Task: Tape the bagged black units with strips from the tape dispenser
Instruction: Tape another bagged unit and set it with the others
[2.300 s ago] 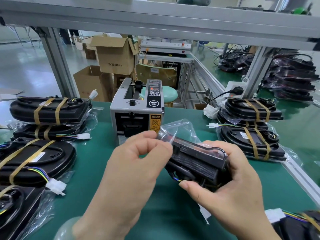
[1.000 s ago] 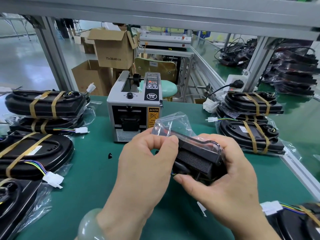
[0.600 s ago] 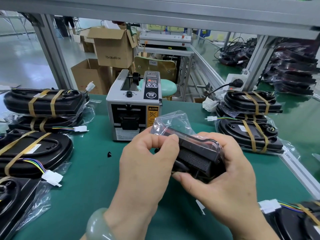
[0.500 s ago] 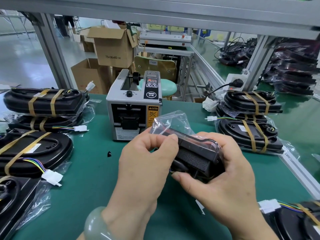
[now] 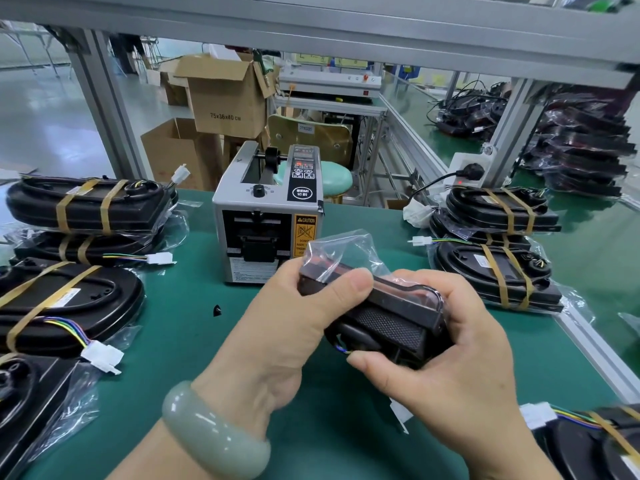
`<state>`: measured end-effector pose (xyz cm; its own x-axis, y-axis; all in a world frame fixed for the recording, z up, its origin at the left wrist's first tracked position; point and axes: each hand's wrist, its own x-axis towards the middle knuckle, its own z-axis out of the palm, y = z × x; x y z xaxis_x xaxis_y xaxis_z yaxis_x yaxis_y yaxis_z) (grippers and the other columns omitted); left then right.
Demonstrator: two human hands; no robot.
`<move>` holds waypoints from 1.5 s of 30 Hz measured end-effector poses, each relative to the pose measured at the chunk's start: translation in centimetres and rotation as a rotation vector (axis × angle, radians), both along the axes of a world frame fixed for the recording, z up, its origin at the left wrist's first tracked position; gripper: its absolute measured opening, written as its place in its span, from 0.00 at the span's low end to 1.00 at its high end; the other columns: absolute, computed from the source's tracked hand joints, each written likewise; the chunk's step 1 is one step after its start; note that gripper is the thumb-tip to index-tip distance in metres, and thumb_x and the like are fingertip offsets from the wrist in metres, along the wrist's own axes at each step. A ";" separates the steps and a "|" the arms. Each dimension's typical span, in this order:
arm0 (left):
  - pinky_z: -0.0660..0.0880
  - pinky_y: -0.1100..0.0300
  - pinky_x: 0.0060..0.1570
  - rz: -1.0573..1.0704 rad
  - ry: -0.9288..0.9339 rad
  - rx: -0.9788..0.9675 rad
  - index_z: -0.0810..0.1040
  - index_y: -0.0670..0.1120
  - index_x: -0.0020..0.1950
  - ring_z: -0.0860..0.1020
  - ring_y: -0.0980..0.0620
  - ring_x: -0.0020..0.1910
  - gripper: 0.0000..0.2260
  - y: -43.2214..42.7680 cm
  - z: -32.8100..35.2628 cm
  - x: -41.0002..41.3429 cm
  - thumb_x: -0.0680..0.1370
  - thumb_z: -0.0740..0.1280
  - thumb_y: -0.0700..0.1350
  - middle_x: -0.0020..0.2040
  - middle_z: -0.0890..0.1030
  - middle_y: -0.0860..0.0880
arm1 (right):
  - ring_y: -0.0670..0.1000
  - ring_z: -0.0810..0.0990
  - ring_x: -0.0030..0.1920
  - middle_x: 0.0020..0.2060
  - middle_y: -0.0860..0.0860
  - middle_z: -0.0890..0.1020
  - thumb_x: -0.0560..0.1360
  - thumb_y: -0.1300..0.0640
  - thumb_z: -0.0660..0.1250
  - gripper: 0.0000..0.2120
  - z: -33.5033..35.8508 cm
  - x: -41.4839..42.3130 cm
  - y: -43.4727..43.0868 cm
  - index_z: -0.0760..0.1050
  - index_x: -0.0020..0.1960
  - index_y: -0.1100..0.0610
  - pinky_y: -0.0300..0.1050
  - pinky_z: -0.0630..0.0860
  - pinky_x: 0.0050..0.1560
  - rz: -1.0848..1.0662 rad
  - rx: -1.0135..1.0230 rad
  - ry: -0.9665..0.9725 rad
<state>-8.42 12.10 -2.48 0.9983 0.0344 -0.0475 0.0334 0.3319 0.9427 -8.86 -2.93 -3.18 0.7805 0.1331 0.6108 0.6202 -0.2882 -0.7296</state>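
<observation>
Both hands grip one bagged black unit (image 5: 388, 320) above the green mat (image 5: 180, 327) — left hand (image 5: 291, 327) at its left end, right hand (image 5: 460, 355) underneath — just before the tape dispenser (image 5: 266, 216).

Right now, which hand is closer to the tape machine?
Left. The left hand sits just in front of the tape dispenser; the right hand lies farther away, off to the right.

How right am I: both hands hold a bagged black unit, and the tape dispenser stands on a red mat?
Head view: the tape dispenser stands on a green mat, not red. Left hand and right hand do hold the bagged black unit.
</observation>
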 end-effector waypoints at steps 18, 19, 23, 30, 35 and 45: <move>0.80 0.52 0.33 0.219 0.355 -0.238 0.80 0.44 0.46 0.82 0.48 0.30 0.16 2.3 -2.8 2.0 0.79 0.62 0.56 0.36 0.84 0.44 | 0.39 0.79 0.49 0.48 0.36 0.81 0.59 0.48 0.74 0.25 -1.1 2.1 -2.8 0.74 0.55 0.37 0.25 0.69 0.47 0.074 -0.358 0.124; 0.79 0.53 0.36 0.228 0.371 -0.161 0.79 0.44 0.48 0.82 0.47 0.33 0.17 2.5 -2.9 2.1 0.80 0.60 0.56 0.37 0.84 0.45 | 0.39 0.79 0.50 0.48 0.37 0.81 0.59 0.48 0.74 0.24 -1.1 2.0 -2.7 0.75 0.54 0.39 0.25 0.68 0.48 0.053 -0.331 0.098; 0.72 0.57 0.40 0.414 0.284 0.209 0.78 0.50 0.49 0.79 0.51 0.45 0.08 4.4 -3.2 2.9 0.80 0.62 0.51 0.50 0.82 0.48 | 0.38 0.78 0.52 0.51 0.33 0.79 0.58 0.43 0.71 0.24 -0.9 1.6 -2.4 0.74 0.53 0.35 0.24 0.68 0.50 -0.074 -0.339 0.062; 0.68 0.65 0.26 0.475 0.389 0.092 0.77 0.50 0.41 0.73 0.62 0.21 0.05 7.5 -0.8 5.3 0.77 0.68 0.46 0.27 0.79 0.55 | 0.41 0.77 0.43 0.45 0.34 0.78 0.56 0.41 0.69 0.24 -1.6 1.6 -1.9 0.69 0.52 0.34 0.40 0.75 0.45 -0.241 -0.475 0.144; 0.67 0.67 0.24 0.422 0.454 0.055 0.77 0.48 0.41 0.72 0.60 0.24 0.06 7.4 0.2 6.1 0.78 0.65 0.44 0.24 0.77 0.55 | 0.42 0.76 0.42 0.40 0.36 0.79 0.56 0.42 0.70 0.23 -1.8 1.6 -1.9 0.72 0.51 0.39 0.43 0.75 0.44 -0.261 -0.498 0.168; 0.67 0.66 0.28 0.345 0.519 -0.027 0.75 0.47 0.38 0.71 0.61 0.23 0.10 7.2 1.4 7.1 0.79 0.61 0.43 0.31 0.74 0.54 | 0.42 0.75 0.43 0.39 0.35 0.78 0.57 0.43 0.72 0.20 -1.6 1.3 -1.8 0.74 0.49 0.38 0.42 0.74 0.43 -0.258 -0.535 0.210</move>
